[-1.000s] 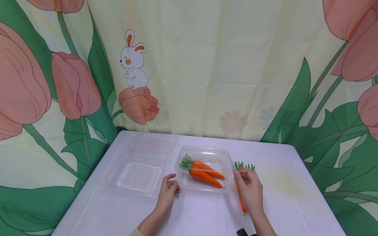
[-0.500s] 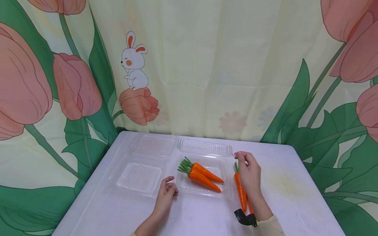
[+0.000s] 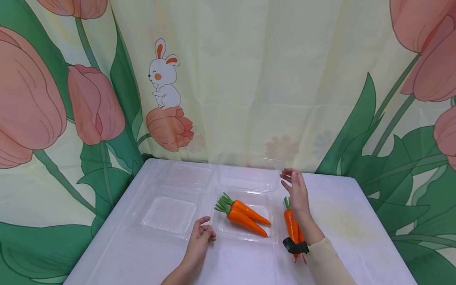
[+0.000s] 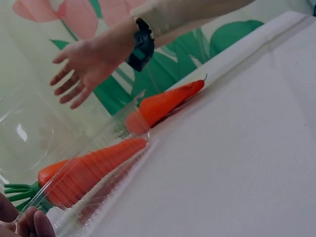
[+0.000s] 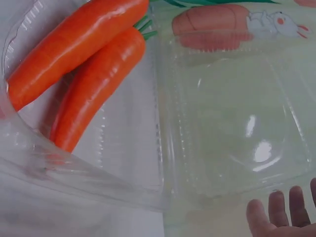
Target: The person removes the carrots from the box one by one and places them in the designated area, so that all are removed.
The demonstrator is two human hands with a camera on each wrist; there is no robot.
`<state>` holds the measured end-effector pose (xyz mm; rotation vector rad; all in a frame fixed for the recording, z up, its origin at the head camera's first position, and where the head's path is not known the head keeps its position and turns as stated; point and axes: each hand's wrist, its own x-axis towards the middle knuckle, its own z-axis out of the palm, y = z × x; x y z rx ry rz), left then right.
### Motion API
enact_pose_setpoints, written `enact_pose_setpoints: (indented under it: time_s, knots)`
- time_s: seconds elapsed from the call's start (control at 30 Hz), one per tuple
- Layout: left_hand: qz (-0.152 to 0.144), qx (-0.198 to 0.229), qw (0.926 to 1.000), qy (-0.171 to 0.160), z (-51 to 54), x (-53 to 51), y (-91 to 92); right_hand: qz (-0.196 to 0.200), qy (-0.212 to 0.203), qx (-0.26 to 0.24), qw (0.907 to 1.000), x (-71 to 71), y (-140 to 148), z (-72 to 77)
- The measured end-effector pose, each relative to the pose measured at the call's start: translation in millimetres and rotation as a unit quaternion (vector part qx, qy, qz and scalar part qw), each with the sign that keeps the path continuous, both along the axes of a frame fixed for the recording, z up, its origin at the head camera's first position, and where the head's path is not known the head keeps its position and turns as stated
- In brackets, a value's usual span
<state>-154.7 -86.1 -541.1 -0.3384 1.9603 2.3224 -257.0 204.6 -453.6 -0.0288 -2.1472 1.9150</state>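
Note:
A clear plastic clamshell box (image 3: 246, 237) stands on the table with its hinged lid (image 3: 249, 184) tilted up at the back. Two orange carrots (image 3: 247, 217) with green tops lie in its base. My left hand (image 3: 200, 240) is beside the box's left front corner, its fingers loosely bent. In the left wrist view, the fingertips (image 4: 42, 224) are close to the box's edge; whether they touch is unclear. My right hand (image 3: 297, 194) is raised near the lid's right side, fingers spread and holding nothing; the right wrist view shows its fingertips (image 5: 276, 207) just off the lid.
More carrots (image 3: 291, 223) lie right of the box, partly hidden by the right forearm and its black wrist camera (image 3: 295, 246). To the left rests another opened clear box (image 3: 169, 215). A flowered curtain (image 3: 231, 79) hangs behind the white table (image 3: 242, 265).
The lid swings up and back from over the carrots. My right hand moves away from me beside it, its pinched fingers now spread. The left hand stays nearly in place.

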Motion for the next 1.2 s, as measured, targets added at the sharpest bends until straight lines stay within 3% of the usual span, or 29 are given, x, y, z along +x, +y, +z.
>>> enact_pose_setpoints:
  time_s: [0.27,0.57,0.93,1.2]
  knots:
    - [-0.003,0.004,0.9999,-0.012,-0.1,-3.3,-1.0,0.043,-0.050,-0.020,0.9976,-21.5,5,-14.8]
    - [-0.027,-0.006,0.9996,-0.002,2.1,-9.5,-7.1,0.050,-0.105,0.012,0.9932,-32.9,11,-26.6]
    - [-0.044,-0.031,0.9983,0.019,0.6,-13.1,-11.7,0.100,-0.167,0.059,0.9790,-41.2,20,-39.6]
    - [-0.058,-0.022,0.9980,0.013,1.8,-12.8,-11.8,0.121,-0.211,0.088,0.9659,-43.4,26,-47.4]
